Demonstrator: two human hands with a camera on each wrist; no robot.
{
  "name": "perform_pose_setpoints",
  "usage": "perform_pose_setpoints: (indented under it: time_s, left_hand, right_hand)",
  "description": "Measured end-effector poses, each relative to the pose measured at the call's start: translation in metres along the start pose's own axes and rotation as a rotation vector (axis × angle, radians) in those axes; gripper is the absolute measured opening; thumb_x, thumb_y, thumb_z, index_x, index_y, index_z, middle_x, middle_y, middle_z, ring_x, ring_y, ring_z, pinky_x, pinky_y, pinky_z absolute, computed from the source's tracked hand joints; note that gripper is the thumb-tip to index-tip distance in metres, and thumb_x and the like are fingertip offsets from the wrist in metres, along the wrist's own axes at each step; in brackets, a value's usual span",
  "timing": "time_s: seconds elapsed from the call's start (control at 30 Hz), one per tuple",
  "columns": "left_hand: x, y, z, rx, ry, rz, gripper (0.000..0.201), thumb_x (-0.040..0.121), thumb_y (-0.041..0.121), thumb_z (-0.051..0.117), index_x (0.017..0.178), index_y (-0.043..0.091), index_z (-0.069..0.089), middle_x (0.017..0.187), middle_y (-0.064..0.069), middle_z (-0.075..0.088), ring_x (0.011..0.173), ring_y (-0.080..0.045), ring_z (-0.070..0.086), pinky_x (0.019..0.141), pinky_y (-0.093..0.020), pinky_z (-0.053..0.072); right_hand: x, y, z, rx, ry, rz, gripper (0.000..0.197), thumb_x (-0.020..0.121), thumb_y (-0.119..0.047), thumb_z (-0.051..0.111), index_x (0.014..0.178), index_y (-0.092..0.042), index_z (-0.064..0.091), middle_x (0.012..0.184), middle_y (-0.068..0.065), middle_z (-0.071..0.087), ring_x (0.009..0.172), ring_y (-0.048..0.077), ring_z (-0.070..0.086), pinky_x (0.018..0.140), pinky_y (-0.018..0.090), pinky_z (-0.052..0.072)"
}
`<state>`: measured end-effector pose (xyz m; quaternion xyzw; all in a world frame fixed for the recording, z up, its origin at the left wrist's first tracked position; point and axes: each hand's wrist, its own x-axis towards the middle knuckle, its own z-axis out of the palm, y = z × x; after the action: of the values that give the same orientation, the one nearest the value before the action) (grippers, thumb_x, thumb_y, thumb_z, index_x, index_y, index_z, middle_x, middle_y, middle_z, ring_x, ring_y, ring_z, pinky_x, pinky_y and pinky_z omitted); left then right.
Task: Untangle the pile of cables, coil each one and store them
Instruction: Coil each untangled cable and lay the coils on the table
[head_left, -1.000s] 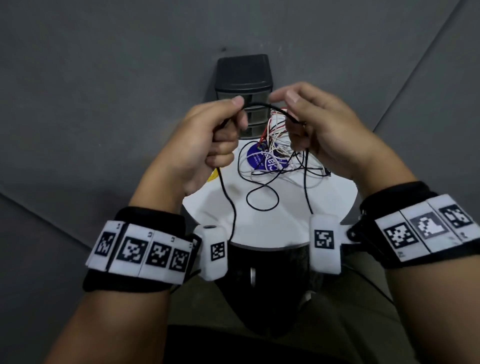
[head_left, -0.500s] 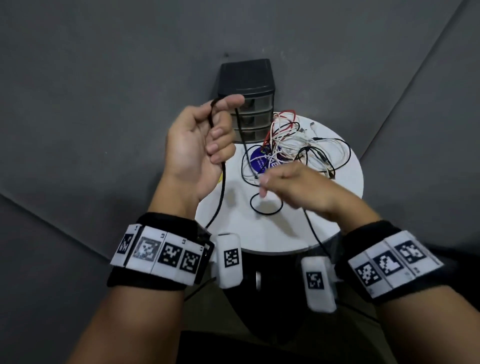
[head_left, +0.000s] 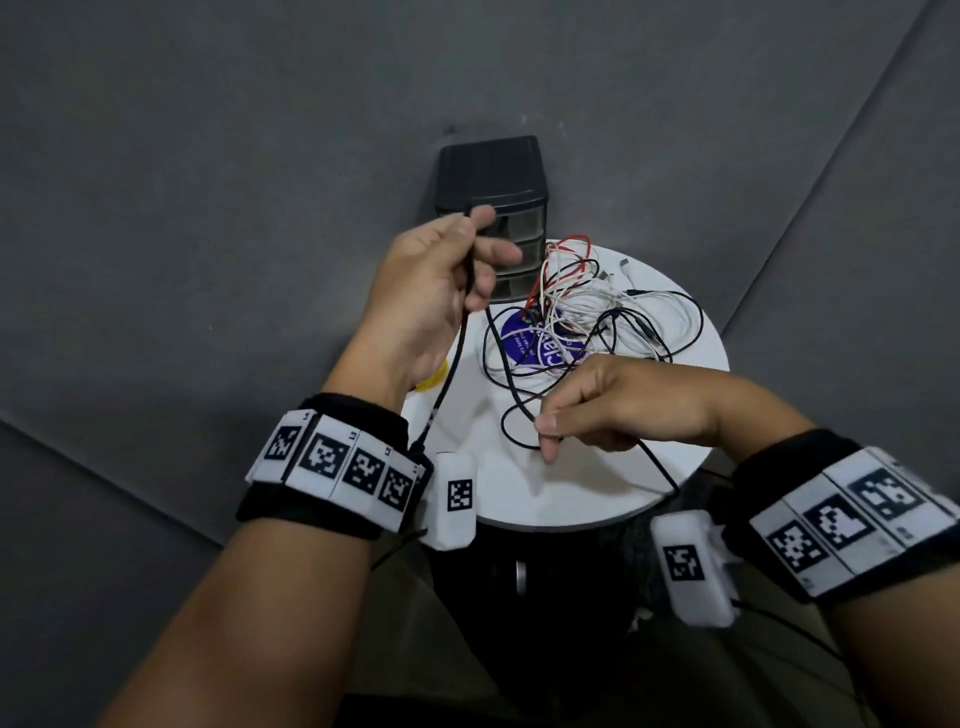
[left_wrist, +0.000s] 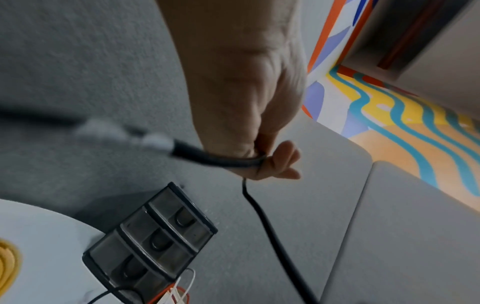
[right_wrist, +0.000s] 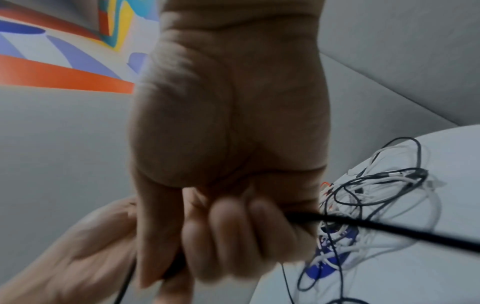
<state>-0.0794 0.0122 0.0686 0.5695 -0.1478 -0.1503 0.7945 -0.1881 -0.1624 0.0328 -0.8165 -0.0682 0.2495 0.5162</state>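
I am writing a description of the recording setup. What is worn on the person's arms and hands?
Both hands and forearms are bare. Each wrist carries a black band with a row of white square tiles printed with black pixel-pattern markers. A white rounded box with one such marker hangs at the inner side of each wrist; a thin black wire leaves the right one.

We've got the left hand (head_left: 441, 291) raised, palm toward us, fingers curled, thumb and index pinched. The right hand (head_left: 618, 405) sits lower and crosses inward, knuckles up, thumb and index pinched, other fingers curled under. Both forearms bare, wrists banded.
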Motion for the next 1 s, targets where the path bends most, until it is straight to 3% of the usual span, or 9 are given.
perform_pose_setpoints:
  time_s: [0.1,0.2,0.3,0.4,0.47,0.57,0.7,0.87,1.0]
  left_hand:
    - [0.002,-0.009,0.004,0.19,-0.019,0.012,0.028,0.108,0.021,0.046,0.115,0.006,0.069,0.059,0.0,0.054,0.04,-0.006,0.03,0.039,-0.018,0.02]
    - [0.003,-0.011,0.008,0.176,-0.029,-0.037,0.038,0.108,0.027,0.046,0.094,0.005,0.074,0.055,0.0,0.044,0.04,-0.006,0.023,0.037,-0.017,0.017]
    - [0.001,-0.009,0.009,0.109,-0.111,-0.111,0.044,0.106,0.02,0.04,0.089,0.0,0.075,0.059,0.0,0.042,0.046,-0.007,0.02,0.037,-0.018,0.016]
    - [-0.004,-0.008,0.009,0.105,-0.148,-0.125,0.039,0.104,0.014,0.043,0.089,-0.005,0.074,0.06,0.0,0.039,0.046,-0.007,0.019,0.037,-0.017,0.017]
    - [-0.006,-0.008,0.008,0.1,-0.161,-0.117,0.036,0.104,0.013,0.047,0.084,-0.001,0.074,0.059,0.0,0.037,0.045,-0.006,0.018,0.037,-0.016,0.016]
    - [-0.009,-0.006,0.002,0.118,-0.181,-0.101,0.034,0.105,0.019,0.051,0.078,0.014,0.07,0.059,0.004,0.035,0.042,-0.003,0.019,0.035,-0.014,0.015]
    - [-0.011,-0.006,-0.014,0.134,-0.167,-0.127,0.029,0.105,0.026,0.05,0.086,0.011,0.065,0.056,0.006,0.03,0.041,-0.003,0.017,0.036,-0.016,0.01]
    - [-0.016,-0.014,-0.016,0.175,-0.298,-0.151,0.031,0.105,0.019,0.048,0.083,0.012,0.068,0.058,0.006,0.021,0.045,-0.004,0.014,0.038,-0.017,0.009]
    - [-0.018,-0.011,-0.012,-0.164,-0.464,-0.154,0.035,0.099,0.015,0.038,0.116,0.002,0.065,0.061,0.005,0.024,0.048,-0.006,0.01,0.041,-0.021,0.007]
  right_hand:
    - [0.005,-0.006,-0.002,0.058,0.087,0.016,0.021,0.101,-0.018,0.058,0.118,-0.007,0.065,0.059,0.01,0.052,0.05,0.019,0.047,0.051,0.028,0.036]
    - [0.016,-0.016,-0.007,0.221,0.393,-0.065,0.029,0.104,-0.025,0.053,0.133,-0.022,0.051,0.067,0.009,0.06,0.054,0.021,0.052,0.052,0.029,0.039]
    - [0.027,-0.022,-0.015,0.229,0.576,-0.122,0.038,0.106,-0.025,0.048,0.143,-0.031,0.042,0.07,0.005,0.06,0.053,0.018,0.05,0.054,0.031,0.039]
    - [0.036,-0.028,-0.018,0.242,0.611,-0.163,0.064,0.1,-0.011,0.051,0.15,-0.044,0.027,0.089,0.004,0.063,0.062,0.018,0.059,0.054,0.03,0.046]
    - [0.04,-0.031,-0.017,0.21,0.605,-0.198,0.056,0.099,-0.01,0.055,0.142,-0.042,0.037,0.096,0.006,0.065,0.072,0.018,0.062,0.062,0.031,0.051]
    - [0.042,-0.033,-0.016,0.307,0.612,-0.278,0.006,0.103,-0.021,0.054,0.104,-0.015,0.052,0.085,0.026,0.057,0.06,0.02,0.053,0.055,0.031,0.042]
    - [0.033,-0.024,-0.027,0.549,0.737,-0.315,0.027,0.107,-0.018,0.041,0.082,-0.014,0.048,0.057,-0.004,0.03,0.043,0.009,0.023,0.04,0.019,0.019]
    - [0.026,-0.013,-0.041,0.477,0.825,-0.069,0.033,0.105,-0.021,0.04,0.073,-0.018,0.047,0.059,-0.002,0.03,0.043,0.01,0.021,0.041,0.017,0.014]
    - [0.037,-0.004,-0.026,0.101,0.749,0.097,0.033,0.103,-0.024,0.044,0.071,-0.019,0.048,0.056,-0.004,0.039,0.045,0.011,0.031,0.044,0.021,0.022]
